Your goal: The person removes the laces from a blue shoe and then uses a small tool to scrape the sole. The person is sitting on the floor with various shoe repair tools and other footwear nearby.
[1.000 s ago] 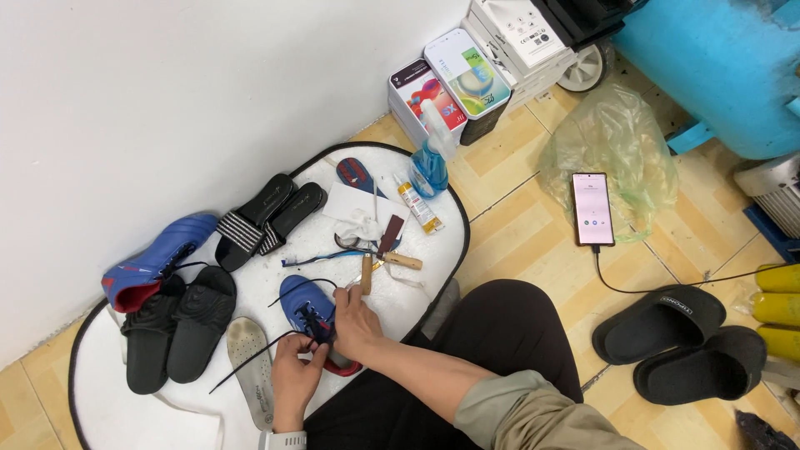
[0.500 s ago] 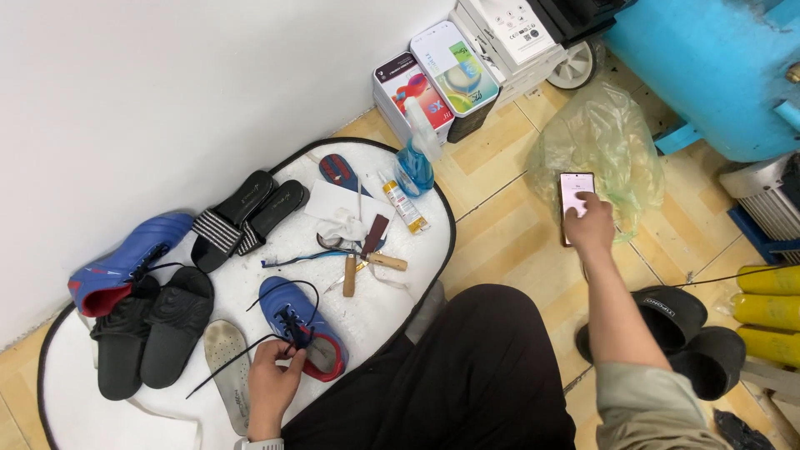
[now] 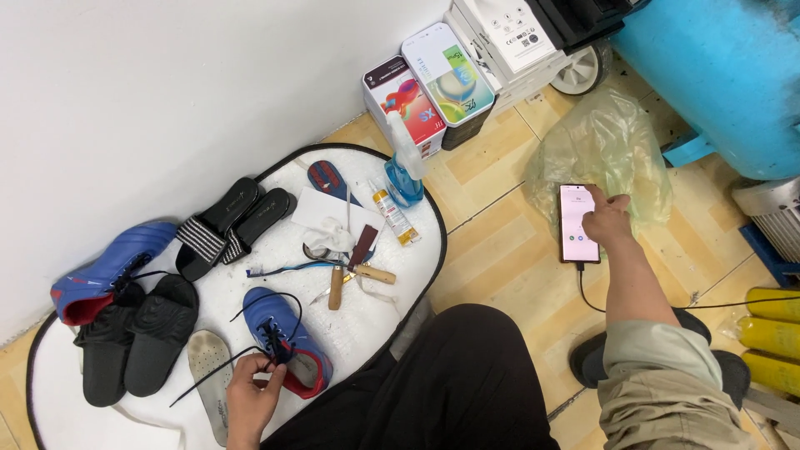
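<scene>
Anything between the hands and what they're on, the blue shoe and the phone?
Nothing visible. The left hand already grips the black lace at the blue shoe on the white mat. The right hand has a fingertip on the phone lying on the floor, beside the plastic bag.

Left hand (image 3: pixel 252 397) on blue shoe (image 3: pixel 287 342) laces, right hand (image 3: pixel 607 218) touching phone (image 3: pixel 576 222) on floor.

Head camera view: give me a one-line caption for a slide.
Left hand grips the lace of a blue shoe on a white mat while the right hand taps a phone on the floor.
</scene>
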